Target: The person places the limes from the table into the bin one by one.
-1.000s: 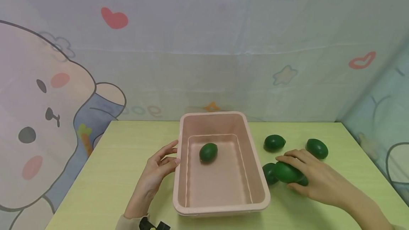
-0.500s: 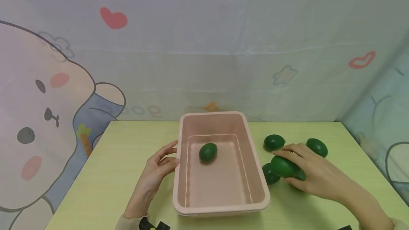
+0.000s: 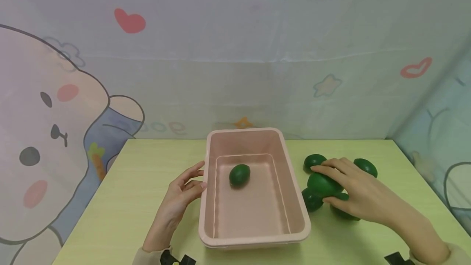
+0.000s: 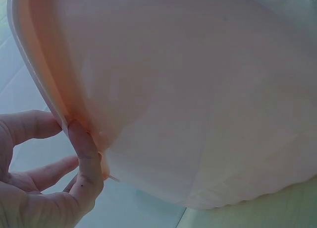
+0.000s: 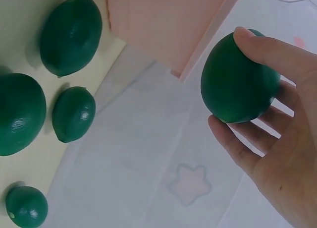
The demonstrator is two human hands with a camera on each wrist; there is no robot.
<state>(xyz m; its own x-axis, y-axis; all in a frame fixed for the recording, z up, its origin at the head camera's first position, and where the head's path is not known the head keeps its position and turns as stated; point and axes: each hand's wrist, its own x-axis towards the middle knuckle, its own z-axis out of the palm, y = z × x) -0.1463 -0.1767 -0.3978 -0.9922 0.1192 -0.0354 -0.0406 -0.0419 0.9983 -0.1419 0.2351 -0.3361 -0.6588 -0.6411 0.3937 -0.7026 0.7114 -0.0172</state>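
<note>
Lime (image 5: 240, 79) glossy, dark green, rounded; right hand (image 3: 357, 194) grips it, left hand (image 3: 180, 197) pinches bin rim (image 3: 255, 240).

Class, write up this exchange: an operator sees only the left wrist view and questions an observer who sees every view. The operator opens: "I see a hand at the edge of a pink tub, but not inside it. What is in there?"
Observer: The head view shows one green fruit lying in the pink tub.
Operator: Is anything else being held?
Observer: Yes, the right hand has its grip on another green fruit.
Operator: Are there more fruits about?
Observer: Four more green fruits lie on the table.
</note>
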